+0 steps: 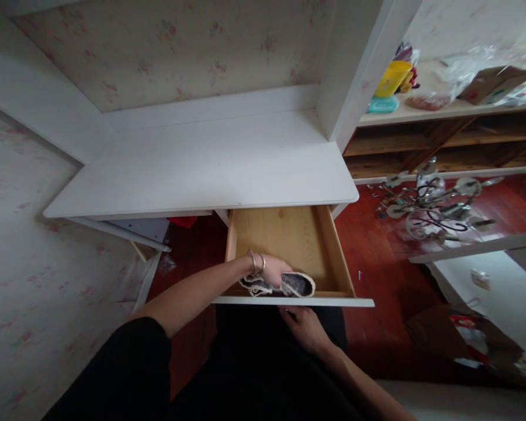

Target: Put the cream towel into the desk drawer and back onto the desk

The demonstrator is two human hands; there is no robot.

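Note:
A wooden drawer [333, 251] stands pulled out from under a white desk [210, 164]. My left hand [274, 270], with bracelets on the wrist, reaches into the drawer's front edge and is closed on a grey and white cloth [296, 285]. The cloth lies bunched against the drawer's front wall. My right hand [304, 327] sits just below the white drawer front [333, 302], fingers curled up against its underside; what they grip there is hidden.
A white shelf unit [442, 111] at the right holds a yellow container [392, 79], a cardboard box [493, 82] and plastic bags. A metal chandelier [433, 207] lies on the red wooden floor. Floral wallpaper covers the walls at left and behind the desk.

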